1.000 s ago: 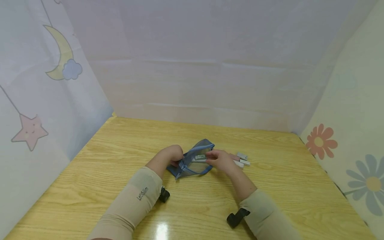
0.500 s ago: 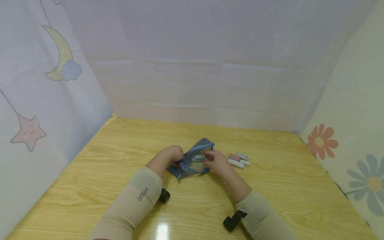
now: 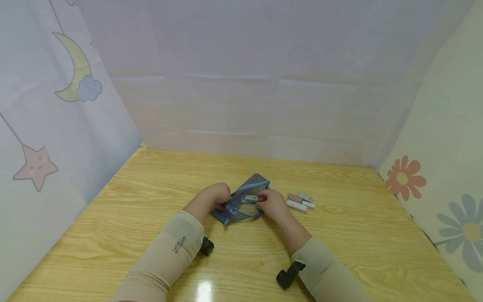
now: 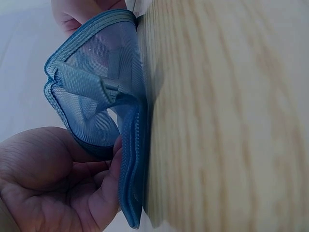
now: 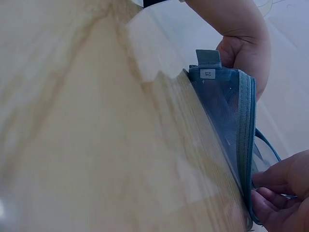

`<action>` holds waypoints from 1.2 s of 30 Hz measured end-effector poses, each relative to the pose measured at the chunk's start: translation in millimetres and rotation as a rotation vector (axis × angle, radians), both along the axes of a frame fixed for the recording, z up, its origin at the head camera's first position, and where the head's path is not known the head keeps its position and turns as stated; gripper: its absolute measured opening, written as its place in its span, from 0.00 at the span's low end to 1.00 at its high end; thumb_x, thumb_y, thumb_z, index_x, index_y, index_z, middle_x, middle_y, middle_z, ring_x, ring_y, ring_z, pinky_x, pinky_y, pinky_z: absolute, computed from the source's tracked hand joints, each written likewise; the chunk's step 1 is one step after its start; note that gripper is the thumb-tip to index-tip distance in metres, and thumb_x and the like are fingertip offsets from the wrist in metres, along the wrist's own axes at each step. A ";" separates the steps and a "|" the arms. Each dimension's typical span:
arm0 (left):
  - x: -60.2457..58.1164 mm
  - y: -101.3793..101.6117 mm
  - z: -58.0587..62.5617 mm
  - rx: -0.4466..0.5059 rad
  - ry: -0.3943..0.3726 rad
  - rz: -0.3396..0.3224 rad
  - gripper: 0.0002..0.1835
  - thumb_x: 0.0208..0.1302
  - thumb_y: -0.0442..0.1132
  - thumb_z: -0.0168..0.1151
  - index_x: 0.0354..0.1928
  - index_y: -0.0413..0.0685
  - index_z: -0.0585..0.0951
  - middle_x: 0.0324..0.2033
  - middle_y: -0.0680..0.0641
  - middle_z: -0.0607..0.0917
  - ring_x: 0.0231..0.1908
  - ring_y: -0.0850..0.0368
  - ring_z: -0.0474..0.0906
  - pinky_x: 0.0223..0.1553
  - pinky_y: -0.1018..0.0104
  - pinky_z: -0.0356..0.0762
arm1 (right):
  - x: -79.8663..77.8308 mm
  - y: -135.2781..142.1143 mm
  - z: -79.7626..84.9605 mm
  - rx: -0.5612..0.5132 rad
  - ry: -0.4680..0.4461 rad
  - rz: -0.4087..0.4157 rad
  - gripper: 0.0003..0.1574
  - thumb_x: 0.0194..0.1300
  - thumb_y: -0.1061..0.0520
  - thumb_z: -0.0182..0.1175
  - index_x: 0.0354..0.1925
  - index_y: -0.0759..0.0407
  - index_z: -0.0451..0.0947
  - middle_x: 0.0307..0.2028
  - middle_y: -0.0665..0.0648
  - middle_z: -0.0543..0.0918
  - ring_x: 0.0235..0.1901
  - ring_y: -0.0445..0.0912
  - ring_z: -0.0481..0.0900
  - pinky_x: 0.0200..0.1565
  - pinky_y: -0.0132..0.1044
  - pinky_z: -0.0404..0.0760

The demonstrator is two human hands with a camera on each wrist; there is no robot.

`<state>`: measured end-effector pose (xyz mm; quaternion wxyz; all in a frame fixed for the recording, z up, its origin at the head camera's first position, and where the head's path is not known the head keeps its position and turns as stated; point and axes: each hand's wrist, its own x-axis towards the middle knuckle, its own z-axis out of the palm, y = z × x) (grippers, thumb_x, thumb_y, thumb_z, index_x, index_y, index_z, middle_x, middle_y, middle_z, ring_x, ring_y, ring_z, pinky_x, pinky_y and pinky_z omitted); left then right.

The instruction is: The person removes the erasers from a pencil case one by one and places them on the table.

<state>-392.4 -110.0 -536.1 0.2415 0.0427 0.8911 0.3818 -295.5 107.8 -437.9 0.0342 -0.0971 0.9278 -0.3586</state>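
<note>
A blue mesh zip pouch (image 3: pixel 245 216) lies on the table with its mouth spread apart. My left hand (image 3: pixel 219 195) grips its left end; in the left wrist view, this hand's (image 4: pixel 63 183) fingers curl round the zip edge. Inside the pouch, a small white-and-green block (image 3: pixel 250 199) shows through the mouth. At the right end, my right hand (image 3: pixel 272 204) reaches into the mouth and pinches near the block's right end, apparently on the block. In the right wrist view, the right hand's (image 5: pixel 285 191) thumb and fingertips meet beside the zip, and the pouch hides what lies between them.
Several small blocks lie together to the right of the pouch: a pink one (image 3: pixel 295 198), a white one (image 3: pixel 297 205), a grey one (image 3: pixel 305 196) and a thin white one (image 3: pixel 308 204). The wood-grain table (image 3: pixel 170 167) meets printed cloth walls (image 3: pixel 241 105).
My right hand has shifted slightly left and closed its fingertips at the block's right end. The block has tilted a little. My left hand has stayed on the pouch.
</note>
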 end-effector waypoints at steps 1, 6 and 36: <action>-2.1 -0.6 -4.4 -0.014 0.016 -0.008 0.06 0.63 0.38 0.57 0.34 0.42 0.72 0.31 0.46 0.70 0.27 0.53 0.72 0.27 0.66 0.78 | -0.9 -0.1 -1.2 -0.002 -0.001 -0.006 0.17 0.53 0.62 0.65 0.44 0.61 0.79 0.32 0.52 0.80 0.35 0.45 0.75 0.38 0.37 0.77; -15.5 -5.3 -27.0 -0.041 0.071 -0.066 0.08 0.62 0.39 0.59 0.32 0.43 0.72 0.30 0.47 0.69 0.27 0.55 0.70 0.26 0.68 0.76 | -2.8 0.7 -4.7 -0.031 -0.004 -0.023 0.12 0.54 0.62 0.65 0.39 0.60 0.80 0.31 0.52 0.79 0.34 0.44 0.75 0.35 0.34 0.76; 76.3 22.9 106.6 -0.102 -0.001 0.066 0.07 0.65 0.30 0.50 0.29 0.40 0.73 0.26 0.47 0.70 0.23 0.56 0.70 0.26 0.68 0.79 | 1.4 16.8 8.7 -0.213 -0.071 0.006 0.11 0.57 0.59 0.63 0.40 0.59 0.80 0.34 0.53 0.81 0.35 0.44 0.77 0.35 0.33 0.76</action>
